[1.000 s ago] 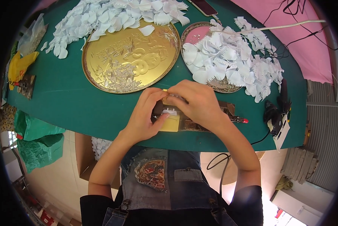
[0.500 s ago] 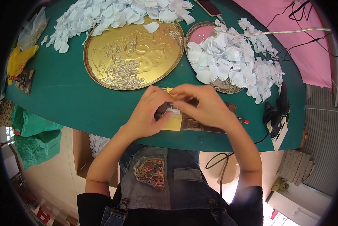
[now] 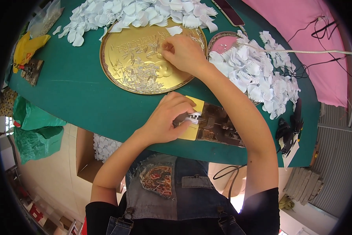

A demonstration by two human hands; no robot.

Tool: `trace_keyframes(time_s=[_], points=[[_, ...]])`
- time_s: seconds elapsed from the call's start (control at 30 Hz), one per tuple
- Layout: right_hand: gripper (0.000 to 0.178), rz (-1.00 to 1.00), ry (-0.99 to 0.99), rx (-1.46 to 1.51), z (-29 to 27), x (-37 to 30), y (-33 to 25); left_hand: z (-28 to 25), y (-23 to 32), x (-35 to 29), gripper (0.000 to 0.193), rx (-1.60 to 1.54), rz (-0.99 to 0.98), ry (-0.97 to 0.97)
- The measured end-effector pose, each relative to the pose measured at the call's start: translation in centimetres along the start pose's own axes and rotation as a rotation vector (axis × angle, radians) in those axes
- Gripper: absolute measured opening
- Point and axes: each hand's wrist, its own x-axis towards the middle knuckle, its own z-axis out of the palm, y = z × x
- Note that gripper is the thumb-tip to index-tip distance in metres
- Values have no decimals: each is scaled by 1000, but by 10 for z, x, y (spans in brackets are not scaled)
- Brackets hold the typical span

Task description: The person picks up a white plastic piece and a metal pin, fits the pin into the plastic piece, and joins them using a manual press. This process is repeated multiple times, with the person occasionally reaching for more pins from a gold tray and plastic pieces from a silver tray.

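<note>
Fingers and thumb of the left hand (image 3: 166,119) are clamped on a small white plastic piece with a toothed edge (image 3: 193,117), which sits on the yellow part of a long, dark, flat fixture (image 3: 219,127) at the table's near side. The right hand (image 3: 185,55) is over a round golden metal tray (image 3: 176,83), its fingertips curled close to the thumb; whether anything is pinched there, I cannot tell. In that tray lie loose thin silver metal pins (image 3: 144,78), gathered mostly toward its near side. A heap of white toothed plastic pieces (image 3: 140,13) overlaps its far rim. To the right, a smaller round tray with a pink base (image 3: 223,43) is mostly buried under a second white heap (image 3: 244,64), which spills past its rim onto the green tabletop (image 3: 82,102). Below the table edge, a brown cardboard box (image 3: 86,152) holds more white pieces (image 3: 105,147).
</note>
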Motion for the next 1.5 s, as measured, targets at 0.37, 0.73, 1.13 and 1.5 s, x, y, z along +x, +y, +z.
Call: trace_keyframes(time_s=[0.37, 0.73, 1.13, 1.5], points=[[19, 97, -173, -38, 2, 31, 1, -4, 4, 0, 27, -4, -38, -66], [13, 207, -305, 514, -85, -127, -33, -3, 3, 0, 29, 4, -33, -27], [9, 122, -165, 102, -84, -185, -48, -4, 6, 1, 34, 9, -72, -69], [8, 287, 77, 111, -108, -189, -24, -6, 5, 1, 33, 25, -54, -83]])
